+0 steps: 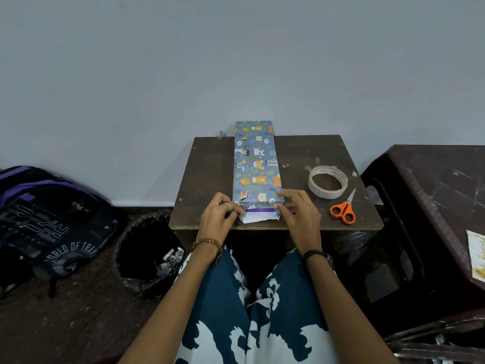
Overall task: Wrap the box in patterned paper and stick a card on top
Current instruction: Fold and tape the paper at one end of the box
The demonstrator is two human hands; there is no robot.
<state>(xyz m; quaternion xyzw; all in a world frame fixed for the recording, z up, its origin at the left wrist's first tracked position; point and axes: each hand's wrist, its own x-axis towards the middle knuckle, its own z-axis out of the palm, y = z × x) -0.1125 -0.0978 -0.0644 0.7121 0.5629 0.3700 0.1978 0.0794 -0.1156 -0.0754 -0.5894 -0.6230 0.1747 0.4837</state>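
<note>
A long box [256, 164] covered in blue paper with cartoon animals lies lengthwise on the small dark table [210, 179], its far end overhanging the back edge. At its near end the white underside of the paper flap [258, 217] sticks out. My left hand [219, 215] pinches the paper at the near left corner. My right hand [298, 214] rests with bent fingers against the near right corner and touches the paper there. A pale card [476, 254] lies on the dark stool at the far right.
A roll of tape [328, 181] and orange-handled scissors [343, 208] lie on the table to the right of the box. A bin with a black liner [147, 248] stands left of the table. A dark backpack [49, 222] sits on the floor at left.
</note>
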